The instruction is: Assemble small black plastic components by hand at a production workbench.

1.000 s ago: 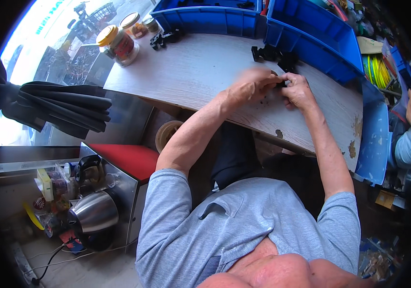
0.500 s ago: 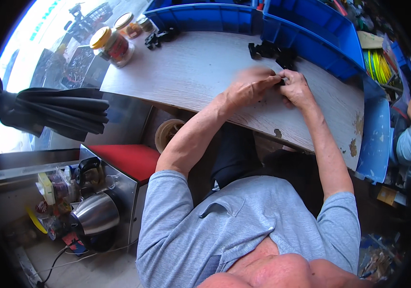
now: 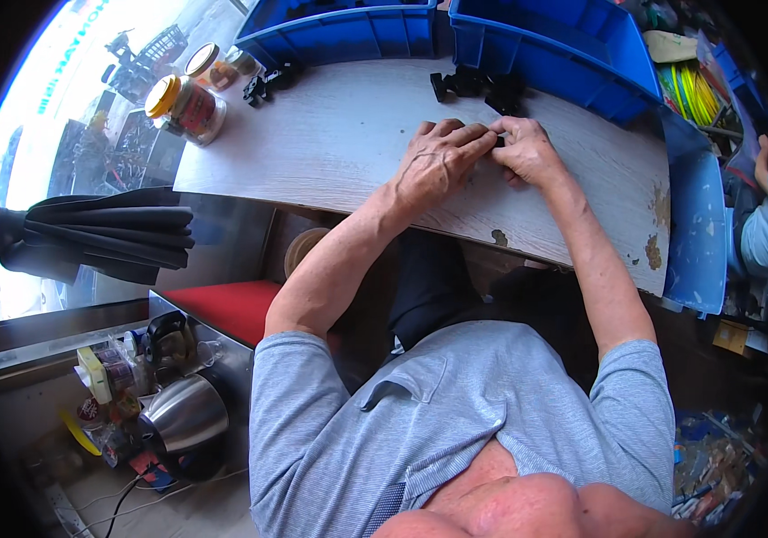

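So the person has both bare hands together over the worktop [image 3: 330, 148], close to its near edge and a bit right of the middle. The right hand [image 3: 529, 154] has its thumb and index finger pinched narrow on a small black piece [image 3: 500, 142], and most of that piece is hidden by the fingers, so no clue about its exact shape. The left hand [image 3: 433, 166] comes in from the other side, knuckles up, fingers bent and held close together, with the fingertips right up against the right hand's. Can't tell if the left fingers are actually gripping the piece or just touching it. Just beyond the hands there's a loose bunch of black parts [image 3: 469, 82] lying in front of the right blue bin [image 3: 559, 65], and a smaller black cluster [image 3: 267, 83] sits over at the left, near the left blue bin [image 3: 348, 40]. A clear jar with a yellow lid [image 3: 194, 112] stands at the far left corner, with a second jar [image 3: 215, 73] close behind it. The worktop's pale wood-look surface is worn through in brownish patches near the right end. Down at lower left there's a shiny metal kettle [image 3: 185, 412].
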The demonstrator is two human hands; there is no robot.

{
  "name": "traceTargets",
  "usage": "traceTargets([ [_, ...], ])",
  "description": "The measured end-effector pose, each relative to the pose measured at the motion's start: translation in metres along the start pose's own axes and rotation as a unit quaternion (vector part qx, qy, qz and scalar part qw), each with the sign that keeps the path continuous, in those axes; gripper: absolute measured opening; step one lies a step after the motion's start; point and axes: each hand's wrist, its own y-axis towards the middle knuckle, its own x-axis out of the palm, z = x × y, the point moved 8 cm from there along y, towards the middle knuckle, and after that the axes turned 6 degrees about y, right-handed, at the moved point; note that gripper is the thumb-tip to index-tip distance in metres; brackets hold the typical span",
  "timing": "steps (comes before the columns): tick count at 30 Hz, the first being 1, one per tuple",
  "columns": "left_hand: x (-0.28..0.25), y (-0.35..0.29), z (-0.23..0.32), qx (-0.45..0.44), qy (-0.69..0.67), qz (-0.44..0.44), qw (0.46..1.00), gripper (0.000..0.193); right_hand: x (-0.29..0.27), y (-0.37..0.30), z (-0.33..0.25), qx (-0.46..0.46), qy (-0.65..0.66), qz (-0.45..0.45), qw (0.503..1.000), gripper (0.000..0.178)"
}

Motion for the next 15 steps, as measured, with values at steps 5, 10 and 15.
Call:
traceTargets([
  [5,0.000,-0.005,-0.002,-0.017,0.011,-0.004,1.000,0.061,0.001,-0.001,-0.002,-0.011,-0.008,0.021,1.000,0.027],
  [10,0.000,-0.007,-0.002,-0.005,-0.008,0.011,1.000,0.062,0.001,0.002,-0.001,-0.041,-0.017,0.028,0.999,0.024],
  [15,-0.017,-0.017,-0.011,-0.045,-0.009,0.158,0.986,0.045,0.003,0.003,-0.002,-0.059,-0.010,0.017,0.998,0.029],
])
